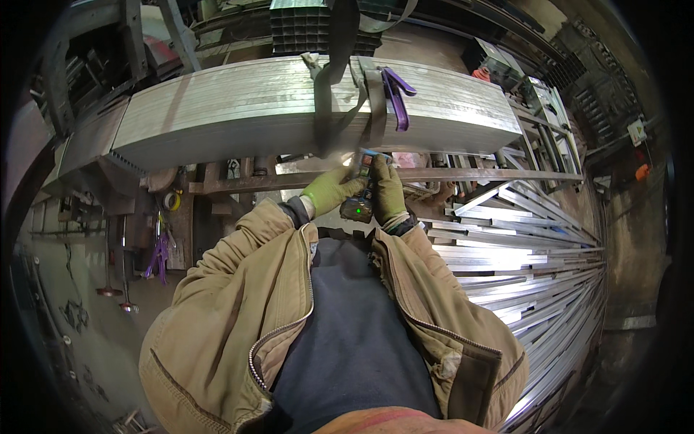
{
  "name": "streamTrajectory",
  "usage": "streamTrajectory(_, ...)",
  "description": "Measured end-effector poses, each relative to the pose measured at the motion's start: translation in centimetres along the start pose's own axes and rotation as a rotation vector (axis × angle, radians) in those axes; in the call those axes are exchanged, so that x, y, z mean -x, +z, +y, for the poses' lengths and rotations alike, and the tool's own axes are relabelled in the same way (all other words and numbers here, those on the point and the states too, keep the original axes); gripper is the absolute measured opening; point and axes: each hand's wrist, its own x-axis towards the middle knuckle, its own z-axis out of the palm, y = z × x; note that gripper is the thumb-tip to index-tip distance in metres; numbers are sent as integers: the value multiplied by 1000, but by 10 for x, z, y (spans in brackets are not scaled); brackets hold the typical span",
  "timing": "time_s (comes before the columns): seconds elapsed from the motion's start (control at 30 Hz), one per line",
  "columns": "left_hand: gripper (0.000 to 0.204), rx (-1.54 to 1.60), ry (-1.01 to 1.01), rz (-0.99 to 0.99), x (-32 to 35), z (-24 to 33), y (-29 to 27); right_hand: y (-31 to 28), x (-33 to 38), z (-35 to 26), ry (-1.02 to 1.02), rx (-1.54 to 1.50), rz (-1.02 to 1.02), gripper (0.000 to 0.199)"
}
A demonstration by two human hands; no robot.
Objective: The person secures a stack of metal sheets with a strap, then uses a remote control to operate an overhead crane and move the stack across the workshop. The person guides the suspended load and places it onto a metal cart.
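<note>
A dark handheld remote control (358,208) with coloured buttons and a lit green light is held upright before my chest. My left hand (327,191), in a yellow-green glove, closes on its left side, fingers near the buttons. From the right, my right hand (390,189), gloved alike, wraps round it. Just beyond my hands lies a long bundle of silvery metal bars (238,94). A dark lifting strap (324,108) and a grey strap (374,94) go round its middle. A purple clamp-like piece (397,101) hangs by the grey strap.
Many loose metal profiles (520,260) fan out on the right. A steel rail (491,175) runs under the bundle's near side. Stacked square tubes (298,29) stand behind. At left hang purple strips (158,254) and a yellow tape roll (172,201).
</note>
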Motion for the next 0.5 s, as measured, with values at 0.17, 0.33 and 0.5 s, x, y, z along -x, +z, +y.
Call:
streamTrajectory(0.17,48,109,26,-18,-5,-8,-2,4,-7,1,15,57,-46,40)
streamTrajectory(0.33,45,174,32,-17,-6,-8,0,0,-11,1,30,61,-53,40)
streamTrajectory(0.5,45,60,89,-1,-23,-7,-11,-5,-12,-6,2,29,-60,39)
